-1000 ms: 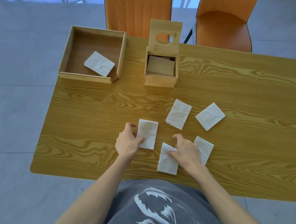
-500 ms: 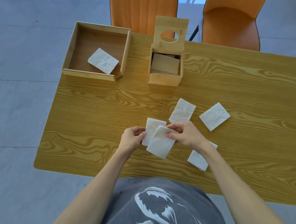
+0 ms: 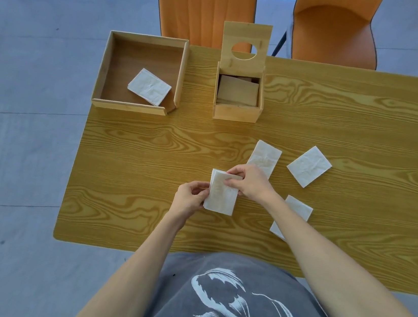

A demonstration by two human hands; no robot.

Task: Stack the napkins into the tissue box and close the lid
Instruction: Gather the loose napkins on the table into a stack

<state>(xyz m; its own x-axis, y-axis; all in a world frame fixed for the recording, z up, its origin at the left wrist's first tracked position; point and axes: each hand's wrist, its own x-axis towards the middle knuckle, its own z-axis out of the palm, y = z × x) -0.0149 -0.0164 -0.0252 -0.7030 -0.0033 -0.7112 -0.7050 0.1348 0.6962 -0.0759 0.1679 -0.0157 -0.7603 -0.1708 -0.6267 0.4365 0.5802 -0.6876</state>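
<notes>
Two white napkins lie stacked point(image 3: 221, 196) near the table's middle front. My left hand point(image 3: 188, 198) pinches the stack's left edge and my right hand point(image 3: 251, 182) grips its top right corner. Three more napkins lie loose on the table: one point(image 3: 265, 157) just behind my right hand, one point(image 3: 309, 166) further right, one point(image 3: 296, 209) partly under my right forearm. The wooden tissue box point(image 3: 236, 112) stands at the back, its lid point(image 3: 246, 34) with a round hole raised upright, a wooden plate visible inside.
A shallow open wooden tray point(image 3: 103, 64) at the back left corner holds one more napkin point(image 3: 149, 90). Two orange chairs point(image 3: 205, 6) stand beyond the table's far edge. The wooden table point(image 3: 367, 120) ends close to my body.
My right hand lifted a napkin from the front and carried it left onto the napkin by my left hand; both hands now hold the two together.
</notes>
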